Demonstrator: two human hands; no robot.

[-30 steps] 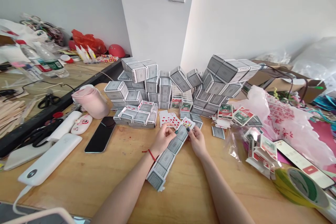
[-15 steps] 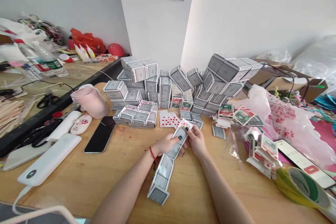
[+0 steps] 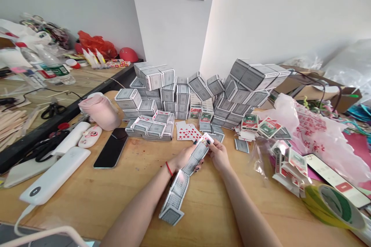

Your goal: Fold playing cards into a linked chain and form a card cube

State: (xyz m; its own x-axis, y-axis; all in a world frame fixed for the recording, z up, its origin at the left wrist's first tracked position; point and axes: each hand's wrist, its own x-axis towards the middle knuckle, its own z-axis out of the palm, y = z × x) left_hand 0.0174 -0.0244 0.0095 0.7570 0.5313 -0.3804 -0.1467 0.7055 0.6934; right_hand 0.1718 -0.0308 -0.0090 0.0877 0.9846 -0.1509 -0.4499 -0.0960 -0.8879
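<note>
A long strip of joined playing cards, grey patterned backs up, slants from between my hands toward the table's front, its near end folded. My left hand, with a red cord on the wrist, is closed round the strip from the left, fingertips showing beneath it. At the strip's far end my right hand pinches a card with a red diamond on its face. Just beyond lie loose diamond cards, face up. Behind them stand stacked blocks of folded cards, and more blocks rise on the right.
At left lie a black phone, a white power bank and a pink roll. On the right are card boxes, a pink-white plastic bag, yellow tape and another phone.
The card strip's near end has swung slightly left. My left thumb has shifted up to the strip's left edge, and my right hand has moved slightly right.
</note>
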